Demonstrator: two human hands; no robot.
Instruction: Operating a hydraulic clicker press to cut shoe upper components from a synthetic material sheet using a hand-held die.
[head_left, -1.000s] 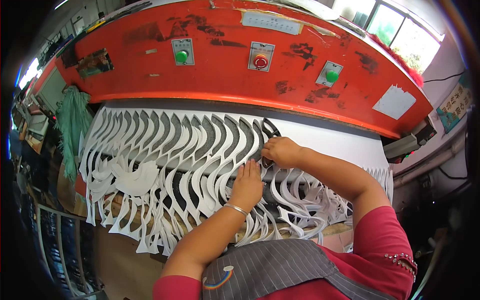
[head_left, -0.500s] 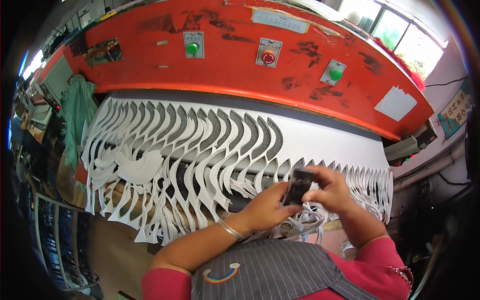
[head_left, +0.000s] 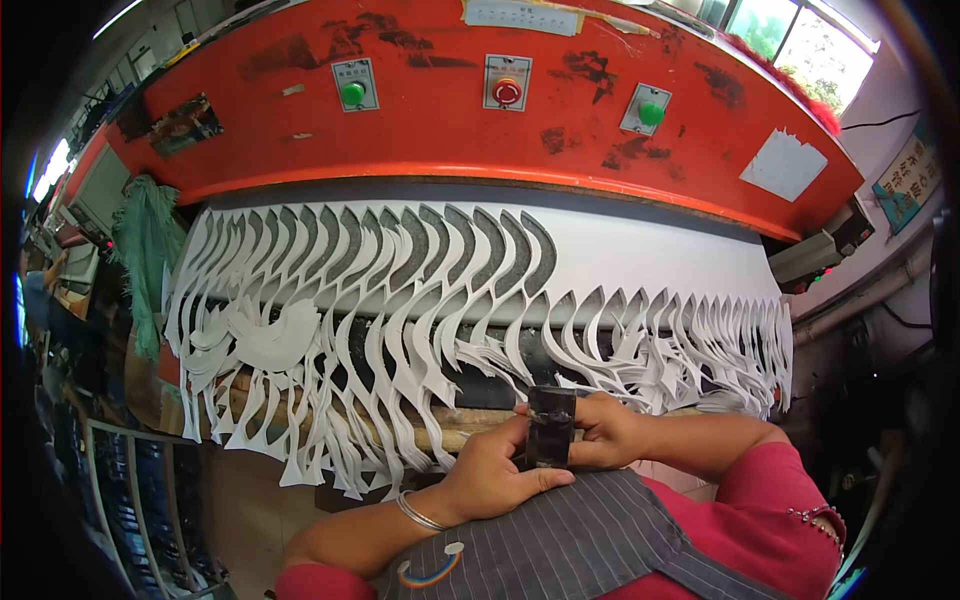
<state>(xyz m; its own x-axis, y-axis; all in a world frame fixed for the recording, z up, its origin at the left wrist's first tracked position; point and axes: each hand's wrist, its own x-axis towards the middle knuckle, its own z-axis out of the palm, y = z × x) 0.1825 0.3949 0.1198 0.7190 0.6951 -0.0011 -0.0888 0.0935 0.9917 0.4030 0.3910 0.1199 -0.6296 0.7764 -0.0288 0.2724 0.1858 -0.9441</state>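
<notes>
Close to my apron, both hands grip a dark, block-like object [head_left: 551, 428] with a shiny, scuffed surface, held upright. My left hand [head_left: 497, 468] has its fingers against the object's left side, with its thumb lying below it. My right hand [head_left: 608, 430] is closed around the right side, its fingers partly hidden behind the object. Beyond them, a white sheet [head_left: 640, 235] lies on the press bed, cut into rows of curved, crescent-shaped openings. Its wavy strips [head_left: 400, 390] droop over the front edge.
The red press beam [head_left: 430, 130] spans the back, with green buttons [head_left: 352, 94] and a red button [head_left: 507, 92]. Loose white crescent pieces [head_left: 275, 335] are piled at the left of the bed. Green cloth [head_left: 148, 250] hangs at the far left, above a rack [head_left: 135, 490].
Both hands have come nearer to my body and a little left with the dark object, which now stands upright instead of tilted. The view has shifted, showing more strips at the right.
</notes>
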